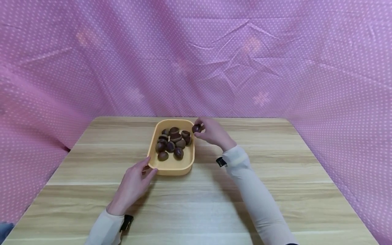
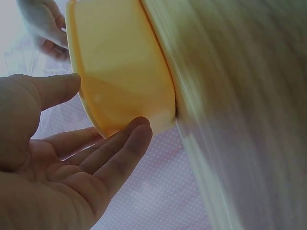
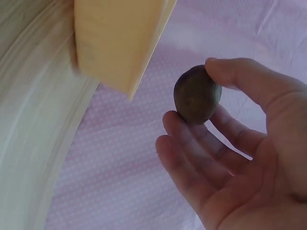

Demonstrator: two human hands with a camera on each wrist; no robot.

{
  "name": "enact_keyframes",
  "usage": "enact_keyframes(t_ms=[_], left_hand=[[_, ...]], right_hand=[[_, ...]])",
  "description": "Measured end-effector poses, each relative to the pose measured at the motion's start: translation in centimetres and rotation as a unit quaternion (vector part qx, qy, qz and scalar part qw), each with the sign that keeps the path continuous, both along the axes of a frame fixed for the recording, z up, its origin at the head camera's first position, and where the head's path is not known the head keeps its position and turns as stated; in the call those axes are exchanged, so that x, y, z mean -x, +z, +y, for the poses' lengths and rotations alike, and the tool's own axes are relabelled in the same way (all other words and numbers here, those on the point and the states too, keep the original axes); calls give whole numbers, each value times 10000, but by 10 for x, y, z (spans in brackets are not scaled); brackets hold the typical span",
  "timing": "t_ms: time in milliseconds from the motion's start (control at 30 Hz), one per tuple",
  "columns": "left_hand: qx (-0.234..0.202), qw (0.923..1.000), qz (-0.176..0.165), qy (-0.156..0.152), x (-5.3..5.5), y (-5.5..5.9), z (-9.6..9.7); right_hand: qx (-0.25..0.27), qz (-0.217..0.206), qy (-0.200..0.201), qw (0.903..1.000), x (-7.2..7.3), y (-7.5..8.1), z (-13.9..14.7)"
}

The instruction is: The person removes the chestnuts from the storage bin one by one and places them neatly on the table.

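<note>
A shallow yellow plastic box [image 1: 174, 165] with rounded corners stands on the table, and several brown chestnuts [image 1: 178, 153] lie loose inside it. My left hand [image 1: 131, 185] holds the box by its near left corner; in the left wrist view the thumb touches the rim and the fingers lie against the box wall [image 2: 122, 67]. Just outside the right rim, toward the far end, my right hand [image 1: 212, 132] pinches a single dark chestnut [image 1: 197, 128]. The right wrist view shows this chestnut [image 3: 194, 98] between thumb and fingertips, apart from the box.
The wood-grain table [image 1: 232, 211] extends around the box on all sides. Behind it and at both sides hangs a pink dotted cloth [image 1: 196, 61]. A small patch of blue fabric [image 1: 5, 229] shows at the lower left edge.
</note>
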State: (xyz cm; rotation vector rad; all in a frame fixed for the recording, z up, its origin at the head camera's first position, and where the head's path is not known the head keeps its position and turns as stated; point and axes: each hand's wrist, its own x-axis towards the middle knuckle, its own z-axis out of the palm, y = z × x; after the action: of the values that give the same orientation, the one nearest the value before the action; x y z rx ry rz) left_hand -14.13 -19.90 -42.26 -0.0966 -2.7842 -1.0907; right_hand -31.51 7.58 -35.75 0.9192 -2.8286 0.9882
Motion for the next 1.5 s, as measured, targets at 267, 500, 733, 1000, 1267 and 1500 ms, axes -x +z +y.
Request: enact_keyframes(t_ms=[267,500,733,1000,1267,1500], left_hand=[[175,9998,-21,54,1,1,0],[245,9996,-83,95,2,1,0],[273,9996,-52,48,2,2,-1],[295,9995,-39,69,1,1,-2],[291,9995,-45,88,0,0,-1],[299,9995,-72,93,1,1,-1]], right_hand=[[360,-154,-420,9983,12,-18,20],[271,-473,-736,9958,20,-33,32],[107,-671,-878,9938,26,-44,40],[-6,-881,-667,9939,33,-63,46],[-51,-988,-802,9918,34,-69,46],[-11,-1088,-871,9902,35,-69,46]])
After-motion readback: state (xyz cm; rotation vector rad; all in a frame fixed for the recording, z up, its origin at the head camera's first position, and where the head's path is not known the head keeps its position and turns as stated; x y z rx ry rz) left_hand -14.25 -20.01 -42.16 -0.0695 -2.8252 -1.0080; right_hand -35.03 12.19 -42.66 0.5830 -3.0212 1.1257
